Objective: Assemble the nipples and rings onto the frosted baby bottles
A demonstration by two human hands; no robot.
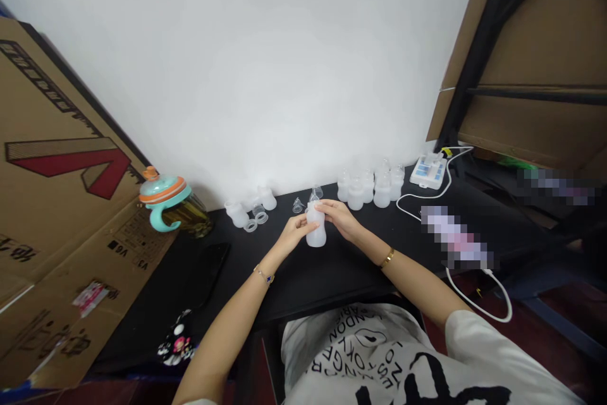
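A frosted white baby bottle (316,234) stands upright between my hands, just above or on the black table; I cannot tell which. My left hand (294,232) is closed around its left side, thumb across the front. At the bottle's neck, my right hand (340,217) pinches the collar below the clear nipple. Behind it lies a clear nipple (297,205), with another clear piece (318,191) close to the bottle's top. To the left are loose white bottles (237,214) and clear rings (261,218). Several bottles with tops (382,190) stand in a group at the right.
A glass jug with a turquoise handle (164,218) stands at the left by a large cardboard box (66,203). A dark phone (211,272) with a charm (180,345) lies nearby. At the right are a white-and-blue case (428,171) and a white cable (446,189). A white wall backs the table.
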